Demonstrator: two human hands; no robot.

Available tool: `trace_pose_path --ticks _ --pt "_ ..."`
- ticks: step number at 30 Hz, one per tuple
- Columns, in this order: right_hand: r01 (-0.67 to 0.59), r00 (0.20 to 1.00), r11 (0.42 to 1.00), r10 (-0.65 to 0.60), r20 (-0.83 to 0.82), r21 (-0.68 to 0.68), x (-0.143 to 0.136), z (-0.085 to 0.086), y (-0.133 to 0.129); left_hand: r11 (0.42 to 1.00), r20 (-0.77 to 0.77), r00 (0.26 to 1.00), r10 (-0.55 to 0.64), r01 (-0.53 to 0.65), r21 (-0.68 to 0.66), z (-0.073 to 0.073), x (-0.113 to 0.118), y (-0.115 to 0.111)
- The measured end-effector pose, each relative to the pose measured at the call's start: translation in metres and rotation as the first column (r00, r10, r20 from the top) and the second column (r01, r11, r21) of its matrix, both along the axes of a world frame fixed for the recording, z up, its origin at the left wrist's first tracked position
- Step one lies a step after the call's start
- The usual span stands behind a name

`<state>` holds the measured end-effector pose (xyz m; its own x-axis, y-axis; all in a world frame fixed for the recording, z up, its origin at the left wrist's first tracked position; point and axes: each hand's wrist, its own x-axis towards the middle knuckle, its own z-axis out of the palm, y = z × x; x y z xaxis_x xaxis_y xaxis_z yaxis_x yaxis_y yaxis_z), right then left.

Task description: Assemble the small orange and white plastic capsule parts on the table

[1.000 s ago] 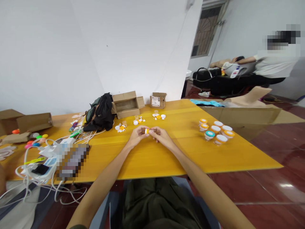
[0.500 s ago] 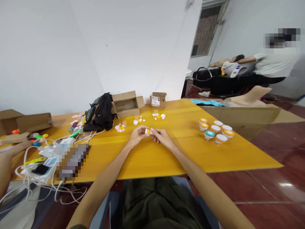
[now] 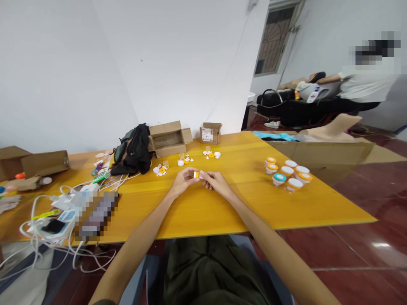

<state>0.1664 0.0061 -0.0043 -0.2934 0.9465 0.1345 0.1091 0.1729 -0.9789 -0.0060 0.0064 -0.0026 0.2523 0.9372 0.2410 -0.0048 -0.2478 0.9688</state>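
My left hand (image 3: 182, 181) and my right hand (image 3: 215, 182) meet over the middle of the yellow table (image 3: 203, 212). Together they pinch a small clear jar with an orange ring (image 3: 197, 174) between the fingertips, held just above the tabletop. Loose small parts, white caps and orange rings (image 3: 186, 160), lie scattered on the table just beyond my hands. To the right stands a cluster of small jars with white, orange and teal lids (image 3: 288, 173).
Open cardboard boxes (image 3: 169, 138) and a black bag (image 3: 136, 149) sit at the table's far side. White cables and chargers (image 3: 54, 212) cover the left end, beside more boxes (image 3: 34, 163). Another person (image 3: 365, 82) is at the back right, beyond large cardboard sheets (image 3: 333, 148).
My hands stay together on the small jar with little movement. Another person's hand at the left edge reached in and withdrew; the coloured pieces near the cables are gone from that spot.
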Motion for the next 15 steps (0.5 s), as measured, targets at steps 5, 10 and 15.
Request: trace_pose_path --ticks 5,10,15 --pt "-0.002 1.000 1.000 0.002 -0.012 0.011 0.0001 0.0025 -0.0015 1.000 0.000 1.000 -0.007 0.007 0.003 -0.0013 -0.0007 0.0010" --pt "-0.008 0.999 1.000 0.009 -0.039 0.018 0.0010 0.0007 -0.0002 1.000 -0.005 1.000 -0.002 0.002 -0.001 -0.0002 -0.0005 0.0002" --pt "-0.013 0.998 1.000 0.015 -0.061 0.025 0.0003 -0.0031 0.0022 1.000 -0.013 1.000 0.006 -0.006 -0.020 0.0009 -0.0004 0.0004"
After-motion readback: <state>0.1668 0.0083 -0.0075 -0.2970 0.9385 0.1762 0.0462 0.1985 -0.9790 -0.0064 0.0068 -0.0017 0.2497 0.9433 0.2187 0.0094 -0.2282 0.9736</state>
